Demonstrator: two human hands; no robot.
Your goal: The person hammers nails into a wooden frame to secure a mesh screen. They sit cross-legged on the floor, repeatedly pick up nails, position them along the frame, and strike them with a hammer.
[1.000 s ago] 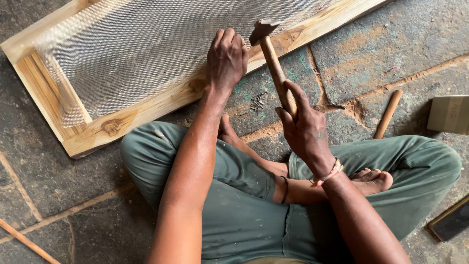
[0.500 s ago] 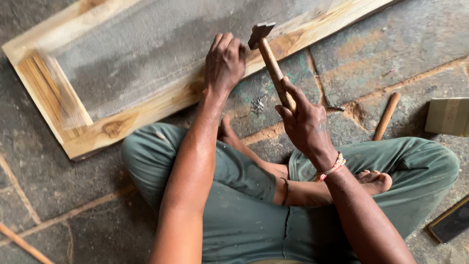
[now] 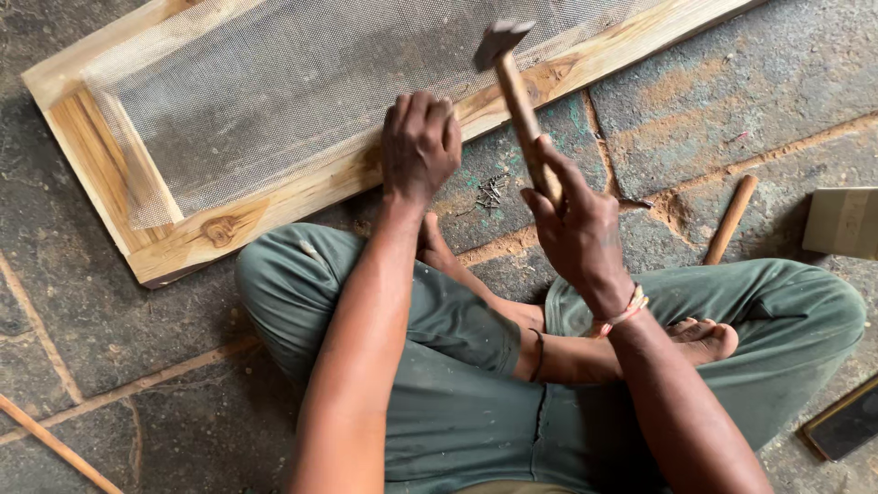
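We see little change from half a second ago: our right hand [image 3: 585, 229] still grips the hammer [image 3: 517, 101], its head raised at top centre above the wooden frame [image 3: 274, 206]. Our left hand [image 3: 419, 146] stays curled on the frame's lower rail beside the mesh [image 3: 302, 82], fingers bunched; whether it pinches a nail we cannot tell. Loose nails [image 3: 489, 192] lie on the floor between the hands.

Bare arms and feet; green trousers [image 3: 457, 402]; red-and-white thread band [image 3: 624, 316] on right wrist; dark cord [image 3: 537, 352] at ankle.
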